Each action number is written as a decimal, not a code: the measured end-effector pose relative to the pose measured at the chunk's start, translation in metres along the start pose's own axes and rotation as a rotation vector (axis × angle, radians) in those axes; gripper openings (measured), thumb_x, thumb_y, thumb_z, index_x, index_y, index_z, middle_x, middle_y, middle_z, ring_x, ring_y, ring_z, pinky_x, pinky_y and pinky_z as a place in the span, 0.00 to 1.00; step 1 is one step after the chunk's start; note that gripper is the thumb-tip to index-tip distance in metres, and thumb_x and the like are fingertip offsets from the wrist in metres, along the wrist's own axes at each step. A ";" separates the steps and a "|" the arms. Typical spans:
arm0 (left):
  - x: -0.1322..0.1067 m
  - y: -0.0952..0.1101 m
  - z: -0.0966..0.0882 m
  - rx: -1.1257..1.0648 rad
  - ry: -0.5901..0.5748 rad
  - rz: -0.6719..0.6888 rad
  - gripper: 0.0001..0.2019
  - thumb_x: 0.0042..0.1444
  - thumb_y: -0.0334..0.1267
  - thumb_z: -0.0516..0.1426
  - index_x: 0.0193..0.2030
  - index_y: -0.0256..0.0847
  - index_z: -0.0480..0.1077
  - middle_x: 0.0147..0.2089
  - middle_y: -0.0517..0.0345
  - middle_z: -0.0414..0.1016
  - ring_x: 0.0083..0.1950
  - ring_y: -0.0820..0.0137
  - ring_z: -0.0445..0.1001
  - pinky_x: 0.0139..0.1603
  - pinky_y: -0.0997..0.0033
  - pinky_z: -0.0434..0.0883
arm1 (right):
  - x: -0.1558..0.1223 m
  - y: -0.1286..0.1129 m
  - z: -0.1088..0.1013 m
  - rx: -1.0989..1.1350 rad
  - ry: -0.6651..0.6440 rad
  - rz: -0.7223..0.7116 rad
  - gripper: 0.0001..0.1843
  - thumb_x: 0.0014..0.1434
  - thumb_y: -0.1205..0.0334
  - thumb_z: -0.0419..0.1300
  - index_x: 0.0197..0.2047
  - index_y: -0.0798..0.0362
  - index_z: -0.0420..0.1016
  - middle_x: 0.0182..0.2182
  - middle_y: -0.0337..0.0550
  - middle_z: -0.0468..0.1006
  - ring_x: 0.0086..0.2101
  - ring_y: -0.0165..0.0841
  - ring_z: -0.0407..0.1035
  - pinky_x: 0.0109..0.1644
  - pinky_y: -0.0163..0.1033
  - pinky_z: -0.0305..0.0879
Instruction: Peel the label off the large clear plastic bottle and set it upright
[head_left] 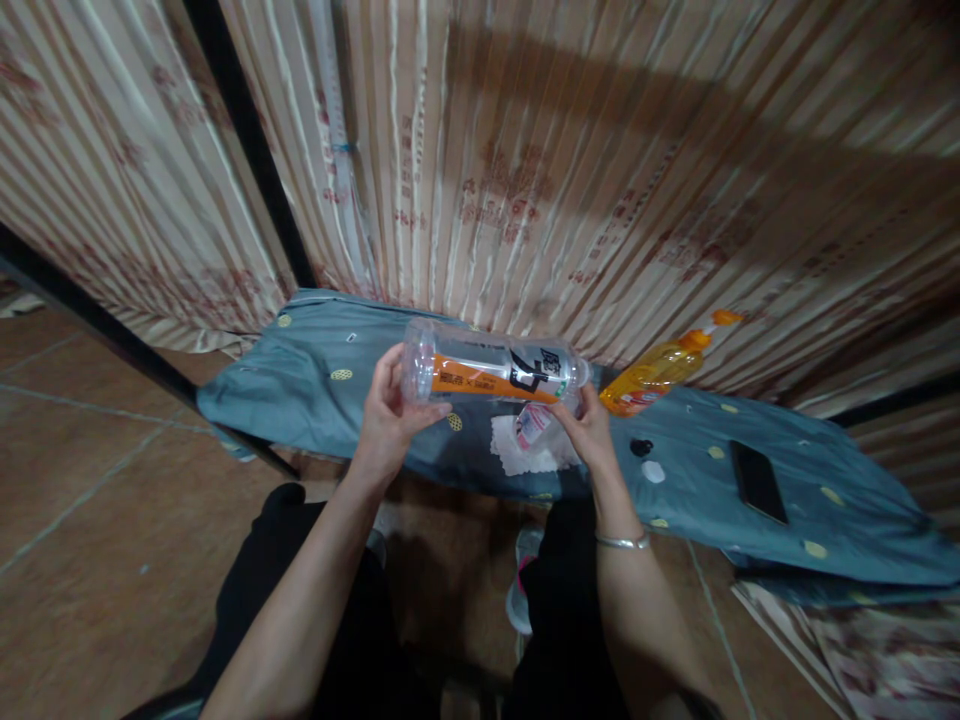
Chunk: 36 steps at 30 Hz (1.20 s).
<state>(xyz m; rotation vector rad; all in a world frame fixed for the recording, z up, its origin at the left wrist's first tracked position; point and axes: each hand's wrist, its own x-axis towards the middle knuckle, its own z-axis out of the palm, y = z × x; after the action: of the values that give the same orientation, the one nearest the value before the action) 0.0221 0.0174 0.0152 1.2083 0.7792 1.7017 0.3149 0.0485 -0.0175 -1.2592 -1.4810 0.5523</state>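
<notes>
Between my hands a large clear plastic bottle (480,365) with an orange and black label lies sideways in the air over the cloth-covered bench. My left hand (391,405) is closed around its wider left end, thumb along the lower side. At the narrower right end my right hand (589,425) grips it too; a silver bangle circles that wrist. Below the bottle, on the bench, lies a white napkin (514,455) with a small pink and white item (532,428) on it, partly hidden by the bottle and my right hand.
A pump bottle of orange liquid (649,378) stands right of my right hand. Nearby are a small black object (641,447), a white disc (653,472) and a black phone (757,482). The bench (300,390) has a blue-green cloth. Patterned curtains (510,180) hang behind; a dark pole (255,150) rises left.
</notes>
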 end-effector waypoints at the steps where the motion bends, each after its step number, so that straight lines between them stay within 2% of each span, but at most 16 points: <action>1: 0.000 0.000 0.000 0.009 -0.009 0.005 0.44 0.39 0.41 0.76 0.63 0.47 0.63 0.61 0.49 0.74 0.59 0.54 0.77 0.49 0.62 0.81 | 0.000 0.000 0.000 0.002 -0.002 0.003 0.27 0.51 0.46 0.67 0.51 0.49 0.73 0.48 0.46 0.79 0.48 0.45 0.73 0.60 0.53 0.66; 11: 0.000 0.002 0.002 -0.017 0.019 -0.024 0.45 0.35 0.41 0.77 0.62 0.47 0.64 0.61 0.49 0.74 0.59 0.54 0.77 0.48 0.62 0.81 | 0.000 0.001 0.000 0.002 0.010 0.005 0.29 0.50 0.46 0.67 0.53 0.50 0.73 0.49 0.48 0.79 0.50 0.47 0.73 0.60 0.54 0.66; 22: 0.000 -0.001 0.000 0.012 0.003 0.007 0.44 0.38 0.41 0.77 0.62 0.48 0.64 0.60 0.50 0.74 0.57 0.56 0.78 0.47 0.63 0.82 | 0.000 0.001 0.000 -0.015 0.016 -0.010 0.28 0.51 0.45 0.67 0.51 0.49 0.73 0.46 0.46 0.80 0.47 0.45 0.73 0.58 0.53 0.67; 27: 0.000 0.000 0.001 -0.006 0.018 -0.012 0.45 0.35 0.40 0.77 0.61 0.48 0.64 0.61 0.49 0.73 0.59 0.54 0.77 0.47 0.62 0.81 | 0.000 0.001 -0.001 -0.015 0.008 -0.005 0.27 0.51 0.46 0.67 0.51 0.50 0.73 0.46 0.46 0.80 0.47 0.45 0.74 0.58 0.53 0.67; 36: -0.001 0.000 -0.001 0.018 -0.009 -0.006 0.45 0.38 0.42 0.76 0.63 0.48 0.63 0.62 0.48 0.73 0.60 0.53 0.76 0.49 0.60 0.81 | 0.000 0.001 -0.001 -0.004 0.003 0.013 0.28 0.51 0.46 0.68 0.51 0.50 0.73 0.47 0.47 0.80 0.47 0.46 0.74 0.59 0.54 0.67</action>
<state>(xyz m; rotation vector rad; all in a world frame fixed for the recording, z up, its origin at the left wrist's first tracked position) 0.0209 0.0168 0.0143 1.2235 0.7941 1.6866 0.3161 0.0481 -0.0178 -1.2734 -1.4725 0.5562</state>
